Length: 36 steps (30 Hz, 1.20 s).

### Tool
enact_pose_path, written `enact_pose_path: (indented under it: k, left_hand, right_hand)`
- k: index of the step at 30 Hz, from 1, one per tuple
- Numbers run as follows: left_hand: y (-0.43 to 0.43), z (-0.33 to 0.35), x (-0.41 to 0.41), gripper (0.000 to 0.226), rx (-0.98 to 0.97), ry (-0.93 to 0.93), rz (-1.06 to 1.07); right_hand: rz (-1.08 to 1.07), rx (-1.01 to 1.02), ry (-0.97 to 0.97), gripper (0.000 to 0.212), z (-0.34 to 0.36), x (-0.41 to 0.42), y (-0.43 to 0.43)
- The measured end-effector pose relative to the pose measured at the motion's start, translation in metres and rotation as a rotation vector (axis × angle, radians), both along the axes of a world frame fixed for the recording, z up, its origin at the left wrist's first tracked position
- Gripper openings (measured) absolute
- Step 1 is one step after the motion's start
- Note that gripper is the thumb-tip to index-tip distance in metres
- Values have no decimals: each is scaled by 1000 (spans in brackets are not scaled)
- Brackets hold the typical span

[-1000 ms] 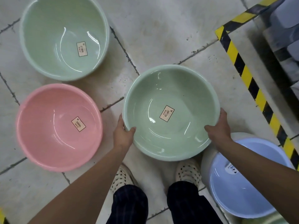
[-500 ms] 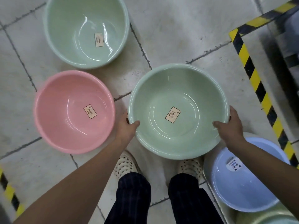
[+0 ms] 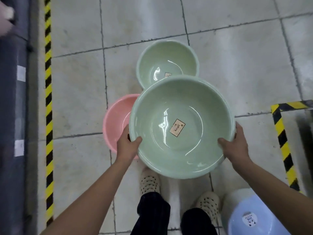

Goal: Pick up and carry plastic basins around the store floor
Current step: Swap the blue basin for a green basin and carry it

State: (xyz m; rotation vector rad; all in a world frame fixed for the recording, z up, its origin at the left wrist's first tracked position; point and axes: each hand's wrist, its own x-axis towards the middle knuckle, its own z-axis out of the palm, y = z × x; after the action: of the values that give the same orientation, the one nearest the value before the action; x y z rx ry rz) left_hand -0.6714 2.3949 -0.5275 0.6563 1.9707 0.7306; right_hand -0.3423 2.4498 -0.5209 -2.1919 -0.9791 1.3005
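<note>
Grey tile floor [image 3: 237, 65], hazard tape [image 3: 48, 82]

The held basin [image 3: 194, 102] sits in the middle of the view, with the left hand [image 3: 126, 144] on its left rim and the right hand [image 3: 237, 143] on its right rim. A label [image 3: 177, 128] lies in its bottom. Behind it, partly covered, is the far basin [image 3: 166, 60]. To its left, also partly covered, is the side basin [image 3: 116, 121]. Both stand on the floor [image 3: 237, 65]. The shoes [image 3: 149, 181] are below the held basin, and a fourth basin [image 3: 254, 219] is to their right. One tape line [image 3: 48, 99] runs along the left and another [image 3: 282, 141] along the right.
</note>
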Motion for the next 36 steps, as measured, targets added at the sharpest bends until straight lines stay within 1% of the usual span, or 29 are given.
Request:
enact_pose_path:
  k: [4,6,9,11,15,17,25,29,33,36]
  left_hand:
    - [-15,7,-52,60,3,60,111]
    - [-23,3,-76,57,-15,81,147]
    - [-33,-13,-108,48,-44,93,189]
    - [-37,-27,-124,50,-60,102,202]
    - [-46,-57,-148,53,-67,126,218]
    - [-50,-74,-157,53,-74,128,227]
    - [-63,-137,-172,46,-130,126,215]
    - [-71,-164,-164,51,-144,128,207]
    - [-76,-188,-158,58,-161,113,206]
    - [-79,-197,-154,59,-176,102,191]
  right_hand:
    - [125,-3,38,69,5,-58,22]
    - [190,-11,43,68,1,-85,28]
    - [237,-35,52,67,-18,-122,34]
    - [239,-57,42,65,-35,-142,36]
    - [250,-107,14,48,-75,-172,35]
    - [263,-134,-3,44,-93,-182,33]
    - [313,-146,-58,46,-157,-203,31]
    - [302,-145,-58,51,-184,-200,25]
    - [269,-144,-46,51,-207,-194,18]
    - [269,-134,-41,53,-216,-192,14]
